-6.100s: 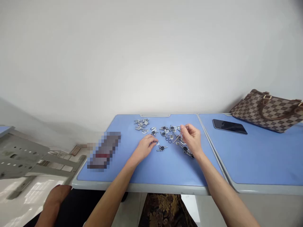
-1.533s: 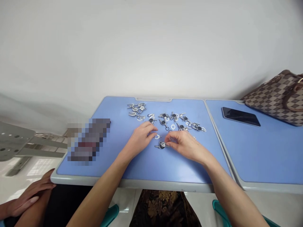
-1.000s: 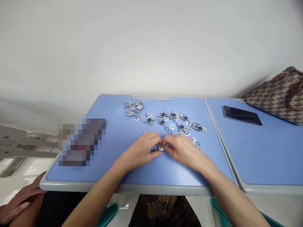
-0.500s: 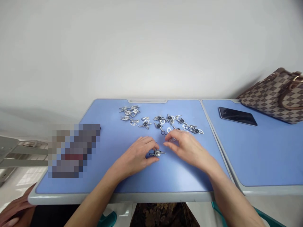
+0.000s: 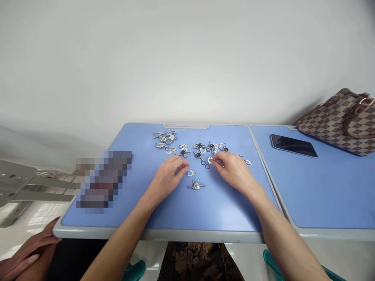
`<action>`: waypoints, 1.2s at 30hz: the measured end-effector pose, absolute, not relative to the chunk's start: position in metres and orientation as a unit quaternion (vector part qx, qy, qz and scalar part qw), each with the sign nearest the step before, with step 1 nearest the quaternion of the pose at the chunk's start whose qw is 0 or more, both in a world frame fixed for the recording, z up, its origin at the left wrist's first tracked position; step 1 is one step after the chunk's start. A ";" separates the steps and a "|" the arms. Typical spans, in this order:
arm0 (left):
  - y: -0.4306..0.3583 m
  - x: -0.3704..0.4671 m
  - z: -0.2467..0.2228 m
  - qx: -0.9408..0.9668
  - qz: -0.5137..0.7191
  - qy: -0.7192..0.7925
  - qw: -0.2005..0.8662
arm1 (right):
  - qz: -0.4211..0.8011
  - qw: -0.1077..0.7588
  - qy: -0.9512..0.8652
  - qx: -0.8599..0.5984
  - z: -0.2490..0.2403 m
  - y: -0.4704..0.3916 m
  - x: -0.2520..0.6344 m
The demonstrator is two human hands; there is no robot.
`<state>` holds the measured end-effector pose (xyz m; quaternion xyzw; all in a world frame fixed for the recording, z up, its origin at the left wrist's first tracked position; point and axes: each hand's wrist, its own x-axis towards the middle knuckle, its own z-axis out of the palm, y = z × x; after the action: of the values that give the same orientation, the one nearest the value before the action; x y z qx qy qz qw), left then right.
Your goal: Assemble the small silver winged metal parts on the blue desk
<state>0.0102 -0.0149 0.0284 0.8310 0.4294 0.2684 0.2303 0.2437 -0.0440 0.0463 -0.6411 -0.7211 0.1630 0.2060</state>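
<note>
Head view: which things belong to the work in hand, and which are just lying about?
Apparently part of the work:
lone metal fitting
flat plate by the left hand
black-faced metal pieces
dark rings
silver pieces at back

Apparently just lying about:
black phone
checkered bag
pixelated dark object, identity unclear

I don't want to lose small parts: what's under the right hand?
The blue tabletop is under the right hand. A flat metal plate shows at its left, a black-centred part beyond it, another plate to its right. Anything directly beneath the palm is covered.
</note>
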 end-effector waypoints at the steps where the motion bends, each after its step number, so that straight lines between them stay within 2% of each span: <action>1: -0.015 0.010 0.028 0.832 0.268 0.426 0.232 | 0.157 0.204 -0.723 -0.641 0.045 -0.044 0.243; 8: -0.011 0.012 0.019 0.853 0.248 0.387 0.246 | 0.135 0.197 -0.739 -0.630 0.040 -0.044 0.240; 26: -0.006 0.007 0.018 0.837 0.263 0.428 0.217 | 0.108 0.129 -0.758 -0.630 0.041 -0.042 0.237; 36: 0.000 0.001 0.012 0.810 0.297 0.466 0.199 | 0.098 0.161 -0.731 -0.655 0.045 -0.038 0.252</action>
<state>0.0006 0.0003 0.0122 0.8095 0.4657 0.2969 0.1992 0.2520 -0.0379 0.0448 -0.6554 -0.7315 0.0978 0.1610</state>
